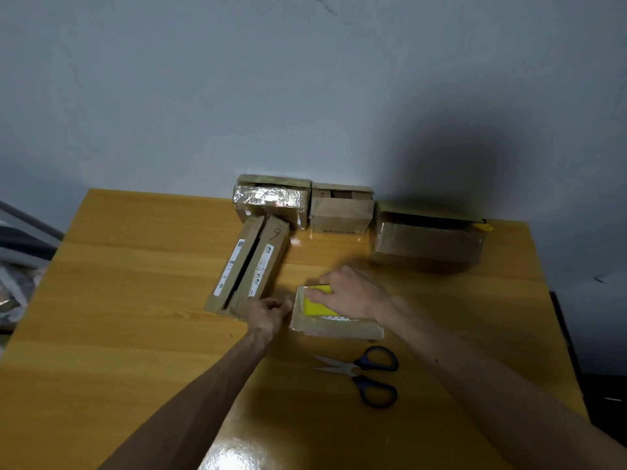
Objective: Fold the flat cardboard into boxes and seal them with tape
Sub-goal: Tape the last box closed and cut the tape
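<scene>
Cardboard box (pixel 339 329) near the middle of the table (pixel 135 300), steadied for sealing. The right hand (pixel 353 293) lies flat on its yellow-labelled top, probably to keep the flaps down. The left hand (pixel 269 313) is curled against the box's left side; whether it pinches tape cannot be told. Scissors (pixel 366 371) lie open just in front, within reach for cutting. Other boxes (pixel 271 201) stand back by the wall.
</scene>
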